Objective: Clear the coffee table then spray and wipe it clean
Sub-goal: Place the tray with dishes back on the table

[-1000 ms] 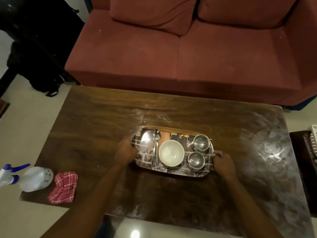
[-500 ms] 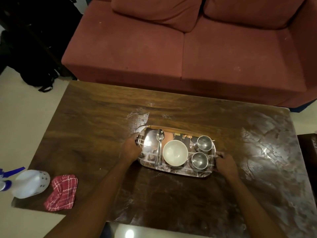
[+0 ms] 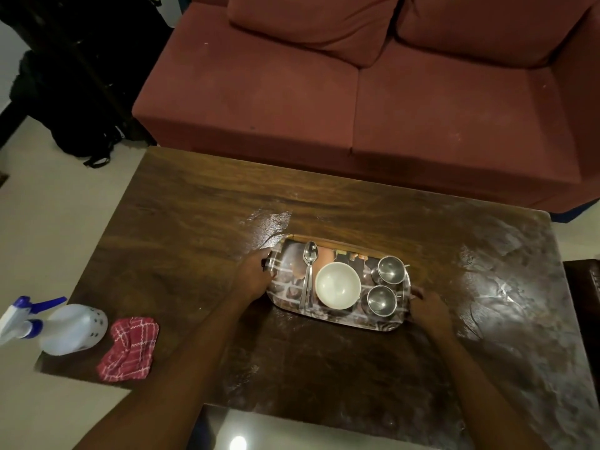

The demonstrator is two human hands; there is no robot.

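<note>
A patterned tray point(image 3: 354, 321) sits in the middle of the dark wooden coffee table point(image 3: 201, 228). On it lie a spoon point(image 3: 309, 271), a white bowl point(image 3: 338, 285) and two steel cups point(image 3: 388, 270) point(image 3: 380, 300). My left hand point(image 3: 253, 276) grips the tray's left end and my right hand point(image 3: 428, 308) grips its right end. A white spray bottle point(image 3: 69, 329) with a blue trigger lies at the table's left front corner, with a red checked cloth point(image 3: 128, 349) beside it.
A red sofa point(image 3: 357, 102) stands right behind the table's far edge. Dark bags point(image 3: 74, 102) rest on the floor at the far left. A dark piece of furniture point(image 3: 584, 287) shows at the right edge. Dusty smears cover the table's right half.
Both hands have stayed on the tray's ends. The view has shifted a little, and the tray sits slightly nearer the sofa side of the table.
</note>
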